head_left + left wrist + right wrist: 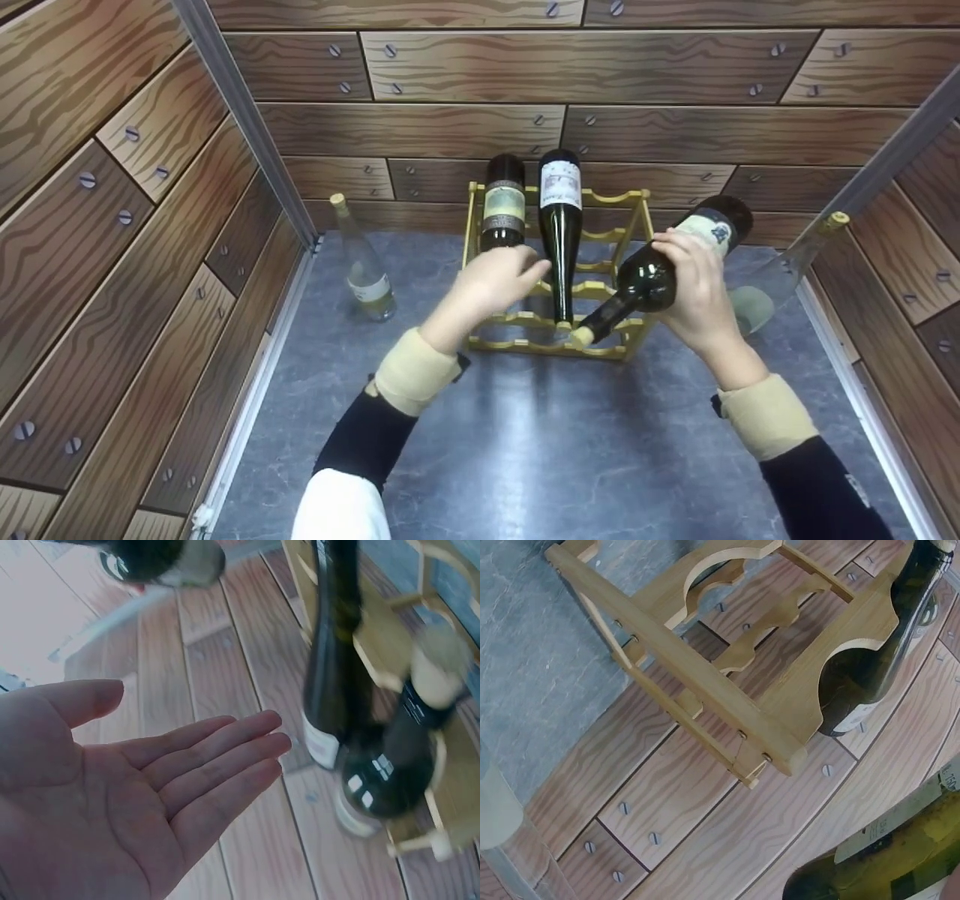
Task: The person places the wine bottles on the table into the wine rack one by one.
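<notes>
My right hand grips a dark wine bottle by its body, at the right side of a wooden wine rack. That bottle is tilted, its yellow-capped neck pointing down and left over the rack's front. In the right wrist view the bottle's body shows at the lower right, beside the rack. Two more wine bottles lie in the rack's top row, one left and one in the middle. My left hand hovers by the left bottle's neck, which it hides; its palm is bare, fingers extended.
A clear bottle with a white label and yellow cap stands on the grey marbled surface at the left. Another clear bottle stands at the right. Wood-patterned panels enclose the back and sides.
</notes>
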The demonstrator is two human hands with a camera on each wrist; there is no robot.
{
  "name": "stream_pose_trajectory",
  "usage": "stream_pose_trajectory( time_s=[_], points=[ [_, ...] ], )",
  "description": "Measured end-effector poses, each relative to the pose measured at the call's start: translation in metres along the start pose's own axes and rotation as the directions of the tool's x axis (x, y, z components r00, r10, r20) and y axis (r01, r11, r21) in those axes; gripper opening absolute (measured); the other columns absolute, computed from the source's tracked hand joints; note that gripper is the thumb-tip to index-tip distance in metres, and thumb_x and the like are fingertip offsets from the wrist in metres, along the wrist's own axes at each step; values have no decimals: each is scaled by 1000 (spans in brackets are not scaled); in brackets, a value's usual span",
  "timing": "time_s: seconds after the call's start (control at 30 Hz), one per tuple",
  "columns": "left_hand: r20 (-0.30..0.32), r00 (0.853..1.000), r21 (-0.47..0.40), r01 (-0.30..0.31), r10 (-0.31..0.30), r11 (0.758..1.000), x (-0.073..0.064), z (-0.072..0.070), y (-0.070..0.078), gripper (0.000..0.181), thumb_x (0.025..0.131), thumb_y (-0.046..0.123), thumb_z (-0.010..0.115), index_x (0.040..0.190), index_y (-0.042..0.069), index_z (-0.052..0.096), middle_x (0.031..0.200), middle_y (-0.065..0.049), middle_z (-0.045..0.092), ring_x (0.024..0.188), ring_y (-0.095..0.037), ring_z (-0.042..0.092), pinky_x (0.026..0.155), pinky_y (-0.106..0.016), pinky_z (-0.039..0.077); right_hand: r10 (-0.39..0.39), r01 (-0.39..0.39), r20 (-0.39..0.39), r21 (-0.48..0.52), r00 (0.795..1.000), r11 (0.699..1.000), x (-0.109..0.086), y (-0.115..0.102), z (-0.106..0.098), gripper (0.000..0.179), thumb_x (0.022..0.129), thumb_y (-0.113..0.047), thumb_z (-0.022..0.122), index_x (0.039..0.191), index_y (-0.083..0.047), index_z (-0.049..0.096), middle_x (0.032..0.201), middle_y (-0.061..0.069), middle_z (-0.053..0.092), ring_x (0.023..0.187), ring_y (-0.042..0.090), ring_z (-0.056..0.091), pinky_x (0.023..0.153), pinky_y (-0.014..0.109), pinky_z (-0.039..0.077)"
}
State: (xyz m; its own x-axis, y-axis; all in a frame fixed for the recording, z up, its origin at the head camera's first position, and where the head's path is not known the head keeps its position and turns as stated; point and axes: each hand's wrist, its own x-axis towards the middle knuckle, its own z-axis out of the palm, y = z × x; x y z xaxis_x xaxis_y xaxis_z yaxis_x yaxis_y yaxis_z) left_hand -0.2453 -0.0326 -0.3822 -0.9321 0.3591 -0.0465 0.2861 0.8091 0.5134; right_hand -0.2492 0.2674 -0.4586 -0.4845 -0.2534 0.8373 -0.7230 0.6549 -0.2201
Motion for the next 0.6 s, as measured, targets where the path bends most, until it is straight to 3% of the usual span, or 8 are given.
stream_pose_trajectory(
  time_s=[0.13, 0.37, 0.6],
  points=[
    [21, 998, -16, -52, 52, 999, -4, 6, 11, 52, 113, 46, 45, 142, 8, 64, 129, -10, 76, 114, -27, 74, 104, -43, 59, -72, 72, 11, -38, 997, 997, 0, -5, 4, 71, 59, 4, 85, 126, 6, 62, 131, 25, 65, 125, 46, 57, 128, 42, 35],
    [60, 993, -29, -104, 106, 994, -8, 18, 17, 53, 111, 52, 47, 131, 9, 69, 112, -8, 78, 99, -24, 74, 91, -41, 61, -198, 196, -10, -86, 980, 977, 5, -13, 13, 59, 67, 11, 75, 124, 4, 63, 128, 23, 67, 122, 44, 61, 126, 45, 40],
    [83, 986, -7, -146, 147, 989, -9, 31, 23, 51, 108, 58, 52, 118, 12, 72, 98, -4, 76, 89, -23, 73, 82, -40, 60, -251, 252, 22, -117, 968, 961, 7, -17, 15, 60, 68, 15, 74, 125, 4, 63, 130, 22, 67, 125, 43, 61, 127, 44, 39]
  ],
)
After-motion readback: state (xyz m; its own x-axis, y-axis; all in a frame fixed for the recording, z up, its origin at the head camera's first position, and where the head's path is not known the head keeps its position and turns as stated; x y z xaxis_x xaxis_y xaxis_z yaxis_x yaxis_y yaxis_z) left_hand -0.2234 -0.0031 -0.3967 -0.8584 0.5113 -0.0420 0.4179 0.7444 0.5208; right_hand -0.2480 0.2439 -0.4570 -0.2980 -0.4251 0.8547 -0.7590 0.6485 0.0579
